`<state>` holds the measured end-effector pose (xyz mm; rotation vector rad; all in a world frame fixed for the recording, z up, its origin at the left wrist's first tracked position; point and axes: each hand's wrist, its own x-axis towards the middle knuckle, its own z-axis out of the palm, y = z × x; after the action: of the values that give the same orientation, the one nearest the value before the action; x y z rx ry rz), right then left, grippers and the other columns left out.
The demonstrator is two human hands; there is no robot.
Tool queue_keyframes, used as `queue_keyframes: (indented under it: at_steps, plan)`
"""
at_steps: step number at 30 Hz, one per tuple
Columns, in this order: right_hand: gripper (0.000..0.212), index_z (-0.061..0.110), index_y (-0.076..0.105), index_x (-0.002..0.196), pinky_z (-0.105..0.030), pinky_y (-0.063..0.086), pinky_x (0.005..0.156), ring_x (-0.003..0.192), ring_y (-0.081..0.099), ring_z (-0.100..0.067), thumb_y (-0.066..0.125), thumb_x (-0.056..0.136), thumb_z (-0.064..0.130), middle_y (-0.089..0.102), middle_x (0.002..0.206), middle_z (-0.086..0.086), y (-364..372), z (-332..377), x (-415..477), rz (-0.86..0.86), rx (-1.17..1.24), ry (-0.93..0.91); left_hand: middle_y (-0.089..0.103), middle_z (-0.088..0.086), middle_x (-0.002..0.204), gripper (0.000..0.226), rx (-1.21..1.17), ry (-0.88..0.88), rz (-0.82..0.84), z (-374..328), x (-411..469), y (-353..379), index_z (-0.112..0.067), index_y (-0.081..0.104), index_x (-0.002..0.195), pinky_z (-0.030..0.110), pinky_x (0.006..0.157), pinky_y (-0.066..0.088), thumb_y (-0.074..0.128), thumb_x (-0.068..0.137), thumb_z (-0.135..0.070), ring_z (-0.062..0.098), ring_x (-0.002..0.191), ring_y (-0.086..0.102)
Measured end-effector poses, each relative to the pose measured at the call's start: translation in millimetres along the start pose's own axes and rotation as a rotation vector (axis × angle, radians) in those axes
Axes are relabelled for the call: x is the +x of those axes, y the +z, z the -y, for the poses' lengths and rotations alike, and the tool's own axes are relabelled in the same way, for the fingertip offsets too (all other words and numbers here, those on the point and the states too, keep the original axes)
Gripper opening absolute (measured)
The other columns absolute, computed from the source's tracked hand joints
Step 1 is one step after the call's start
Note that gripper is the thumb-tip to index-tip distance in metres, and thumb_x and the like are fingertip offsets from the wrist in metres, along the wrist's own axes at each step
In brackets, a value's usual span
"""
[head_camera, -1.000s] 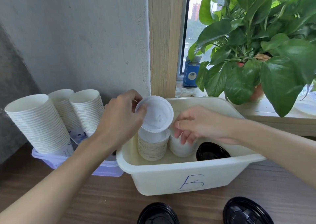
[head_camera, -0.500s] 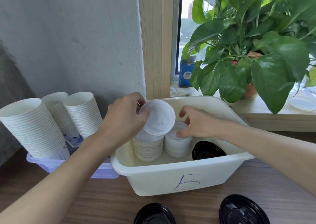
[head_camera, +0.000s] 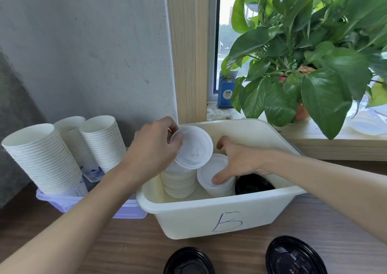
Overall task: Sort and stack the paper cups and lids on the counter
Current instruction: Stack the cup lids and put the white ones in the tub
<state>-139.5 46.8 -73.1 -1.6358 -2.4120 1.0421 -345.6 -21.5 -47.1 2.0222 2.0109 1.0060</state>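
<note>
Holding: left grip [head_camera: 152, 148] pinches one white lid [head_camera: 192, 148] by its rim, tilted above the tub [head_camera: 188, 217], prob so it can drop flat on a pile.
Steadying: right grip [head_camera: 238, 160] is curled round the short lid stack [head_camera: 206, 173] in the tub, thumb in front, likely to stop it tipping.
Left over: black lids [head_camera: 188, 261] sit near on the bench [head_camera: 125, 242], unsorted.

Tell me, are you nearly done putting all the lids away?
Nearly, I'd guess. Done: paper cup stacks sit in the purple bin, and two white lid stacks plus a black lid are in the tub marked B. In hand: the left hand holds a white lid over one stack while the right hand grips the other. Left: two black lids on the counter.
</note>
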Motion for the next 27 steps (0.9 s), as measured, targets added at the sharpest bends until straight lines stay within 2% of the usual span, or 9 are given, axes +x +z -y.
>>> queue_keyframes:
  at_steps: [4,7,11,14,16,19,22,25,27]
  plan:
    - [0.075,0.018,0.041,0.121,-0.030,0.049,0.083,0.100,0.053,-0.016,0.086,0.064,0.037,0.052,0.112,0.004,-4.9,0.4,-1.3,-0.053,0.009,-0.018,0.070,-0.005,0.083,0.007,-0.004,0.001,0.003,0.8,0.4,-0.4,-0.021,0.064,0.093,0.046,0.087,0.052,0.061,0.095,-0.028,0.027,0.088,0.065]
    - [0.054,0.023,0.050,0.112,-0.033,0.050,0.069,0.089,0.055,-0.014,0.082,0.069,0.030,0.057,0.108,0.002,-13.3,2.6,-7.6,-0.118,0.246,-0.084,0.069,-0.008,0.080,0.004,-0.044,0.004,-0.010,1.0,0.4,-1.2,-0.025,0.063,0.093,0.044,0.085,0.051,0.061,0.095,-0.028,0.027,0.086,0.066]
    - [0.058,0.029,0.052,0.127,-0.042,0.061,0.075,0.105,0.065,-0.018,0.081,0.076,0.022,0.064,0.116,0.003,-20.5,6.8,-15.5,-0.140,0.607,-0.164,0.074,-0.002,0.086,0.005,-0.108,0.002,-0.019,3.2,1.8,0.5,-0.026,0.061,0.094,0.043,0.086,0.053,0.060,0.097,-0.030,0.025,0.090,0.069]
    - [0.044,0.028,0.053,0.127,-0.045,0.059,0.081,0.104,0.067,-0.020,0.071,0.087,0.023,0.066,0.116,0.001,-18.4,11.1,-17.8,-0.117,0.724,-0.229,0.072,-0.001,0.085,0.009,-0.142,-0.001,-0.032,4.0,2.2,1.5,-0.025,0.058,0.093,0.038,0.076,0.053,0.058,0.099,-0.032,0.022,0.086,0.068]
    - [0.033,0.027,0.053,0.130,-0.044,0.059,0.082,0.105,0.067,-0.021,0.055,0.097,0.033,0.064,0.122,0.000,-15.8,15.7,-20.2,-0.078,0.814,-0.253,0.068,-0.002,0.079,0.014,-0.135,0.006,-0.043,4.4,2.6,2.2,-0.024,0.055,0.091,0.034,0.064,0.047,0.055,0.101,-0.034,0.016,0.076,0.063]
    - [0.047,0.026,0.054,0.133,-0.038,0.056,0.081,0.104,0.066,-0.021,0.034,0.099,0.053,0.064,0.125,-0.003,-15.9,21.9,-24.4,-0.018,0.906,-0.259,0.061,-0.004,0.070,0.022,-0.130,-0.001,-0.056,5.6,2.7,3.5,-0.025,0.048,0.085,0.021,0.051,0.035,0.053,0.102,-0.038,0.007,0.062,0.054]
    - [0.047,0.029,0.055,0.127,-0.039,0.057,0.086,0.105,0.066,-0.015,0.051,0.089,0.056,0.064,0.123,0.002,-14.2,26.2,-27.8,0.007,0.876,-0.330,0.055,-0.004,0.067,0.028,-0.134,0.025,-0.041,5.2,2.6,3.3,-0.023,0.043,0.081,0.018,0.054,0.038,0.051,0.103,-0.037,0.001,0.061,0.050]
    - [0.061,0.027,0.046,0.131,-0.043,0.057,0.086,0.104,0.065,-0.016,0.077,0.078,0.033,0.063,0.120,0.001,-6.0,30.1,-28.4,-0.066,0.745,-0.353,0.054,-0.005,0.068,0.027,-0.091,0.047,-0.005,4.0,2.8,3.0,-0.027,0.040,0.080,0.023,0.050,0.032,0.047,0.103,-0.039,0.004,0.061,0.050]
    - [0.062,0.024,0.046,0.133,-0.043,0.058,0.082,0.099,0.066,-0.015,0.077,0.080,0.016,0.063,0.116,0.000,-2.9,33.4,-27.9,-0.135,0.695,-0.367,0.055,-0.007,0.070,0.024,-0.067,0.068,0.025,4.6,2.2,4.5,-0.030,0.037,0.084,0.027,0.051,0.031,0.046,0.103,-0.044,0.006,0.060,0.052]
